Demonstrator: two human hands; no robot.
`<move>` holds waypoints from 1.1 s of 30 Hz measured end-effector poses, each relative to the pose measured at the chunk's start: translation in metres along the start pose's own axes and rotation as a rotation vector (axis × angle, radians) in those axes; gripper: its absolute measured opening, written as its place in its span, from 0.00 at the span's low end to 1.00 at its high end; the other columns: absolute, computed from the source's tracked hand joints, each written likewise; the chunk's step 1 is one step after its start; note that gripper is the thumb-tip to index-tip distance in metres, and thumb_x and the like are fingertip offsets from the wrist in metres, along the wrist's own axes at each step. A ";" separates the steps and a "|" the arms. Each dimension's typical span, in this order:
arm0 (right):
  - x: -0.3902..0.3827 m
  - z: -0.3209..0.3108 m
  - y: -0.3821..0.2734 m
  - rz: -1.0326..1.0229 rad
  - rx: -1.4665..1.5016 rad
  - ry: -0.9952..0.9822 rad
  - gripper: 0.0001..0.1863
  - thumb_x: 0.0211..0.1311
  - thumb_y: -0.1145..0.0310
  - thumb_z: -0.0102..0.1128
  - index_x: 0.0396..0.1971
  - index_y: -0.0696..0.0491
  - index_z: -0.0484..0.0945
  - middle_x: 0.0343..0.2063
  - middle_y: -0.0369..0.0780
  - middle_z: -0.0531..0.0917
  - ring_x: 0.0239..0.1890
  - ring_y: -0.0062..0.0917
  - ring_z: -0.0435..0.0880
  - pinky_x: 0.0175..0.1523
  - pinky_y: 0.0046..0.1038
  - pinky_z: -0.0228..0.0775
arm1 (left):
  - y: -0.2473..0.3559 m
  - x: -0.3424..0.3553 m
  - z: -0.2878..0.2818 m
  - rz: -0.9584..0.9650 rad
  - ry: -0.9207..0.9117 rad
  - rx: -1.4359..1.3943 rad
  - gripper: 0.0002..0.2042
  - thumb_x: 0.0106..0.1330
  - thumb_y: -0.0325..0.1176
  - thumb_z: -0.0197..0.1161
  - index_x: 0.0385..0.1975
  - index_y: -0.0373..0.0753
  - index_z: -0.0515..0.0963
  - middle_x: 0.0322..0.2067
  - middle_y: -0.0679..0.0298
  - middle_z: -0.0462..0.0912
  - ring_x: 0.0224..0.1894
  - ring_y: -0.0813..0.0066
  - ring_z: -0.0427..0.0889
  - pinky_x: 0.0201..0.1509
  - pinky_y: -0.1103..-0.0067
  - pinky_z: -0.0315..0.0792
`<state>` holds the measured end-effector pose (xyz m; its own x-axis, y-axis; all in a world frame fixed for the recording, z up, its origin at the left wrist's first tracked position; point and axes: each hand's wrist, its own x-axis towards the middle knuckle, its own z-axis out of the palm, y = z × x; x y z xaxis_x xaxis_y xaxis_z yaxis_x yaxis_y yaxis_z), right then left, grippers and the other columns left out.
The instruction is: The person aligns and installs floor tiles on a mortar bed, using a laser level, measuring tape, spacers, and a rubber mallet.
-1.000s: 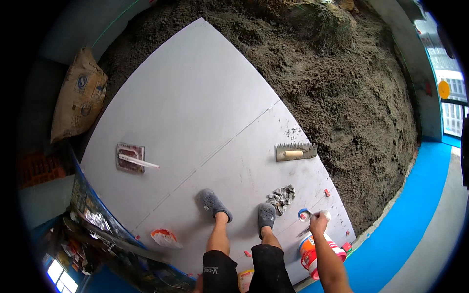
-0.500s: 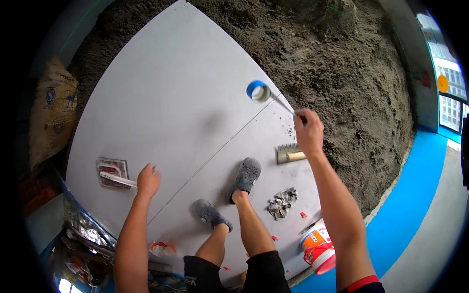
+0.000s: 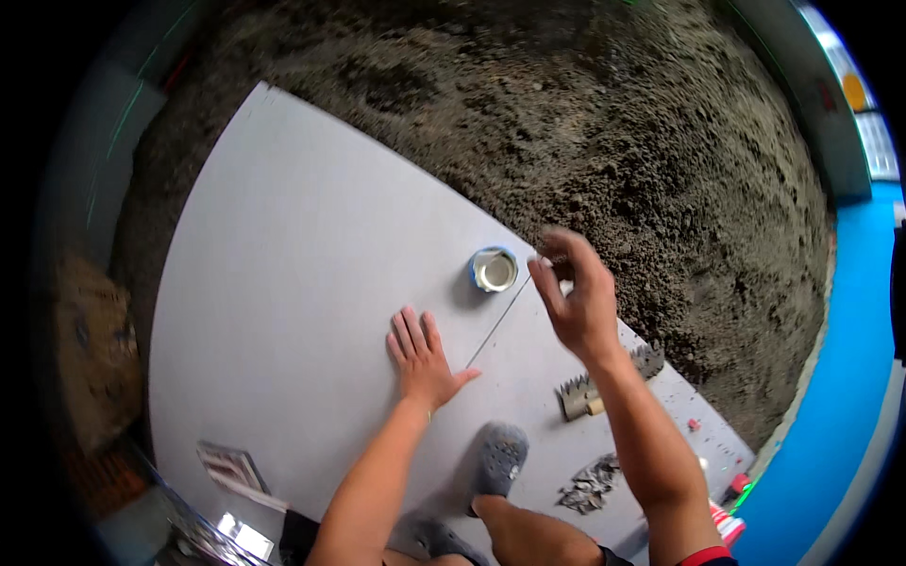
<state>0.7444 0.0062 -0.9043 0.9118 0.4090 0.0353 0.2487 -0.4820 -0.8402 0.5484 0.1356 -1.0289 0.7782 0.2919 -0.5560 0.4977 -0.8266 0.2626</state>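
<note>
My left hand (image 3: 425, 368) lies flat on the large white board (image 3: 283, 245), its fingers spread. Up and to its right, my right hand (image 3: 576, 292) hangs over the board's edge, fingers curved and apart, their tips motion-blurred. Just left of those fingers sits a blue-and-white roll (image 3: 479, 272), apparently tape, beside a thin dark line across the board. Below my right hand a notched trowel (image 3: 577, 400) with a wooden handle is partly hidden by my forearm. A hand float (image 3: 226, 464) rests at the lower left, a crumpled grey rag (image 3: 590, 486) below the trowel.
Rough mortar (image 3: 689, 189) borders the board behind and to the right. A paper sack (image 3: 99, 349) leans at left. My clogged foot (image 3: 502, 453) stands on the board. A blue-painted strip (image 3: 840, 349) runs along the right; a bucket (image 3: 725, 528) shows lower right.
The roll, held by a strip in my right hand earlier, now sits on the board. My left hand moved up and right from the float and spread out; the view has turned.
</note>
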 end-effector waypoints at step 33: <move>-0.126 0.142 0.086 0.075 -0.057 0.024 0.23 0.51 0.74 0.65 0.50 0.56 0.75 0.45 0.46 0.78 0.43 0.47 0.78 0.44 0.44 0.74 | 0.073 0.112 -0.027 0.109 0.469 -0.686 0.36 0.54 0.38 0.80 0.60 0.33 0.69 0.59 0.50 0.73 0.60 0.56 0.73 0.65 0.65 0.68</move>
<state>0.6046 0.0229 -1.0579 0.9361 0.3516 -0.0127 0.1973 -0.5543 -0.8086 0.6823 0.1206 -1.0507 0.8385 0.5228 -0.1537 0.4151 -0.4301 0.8017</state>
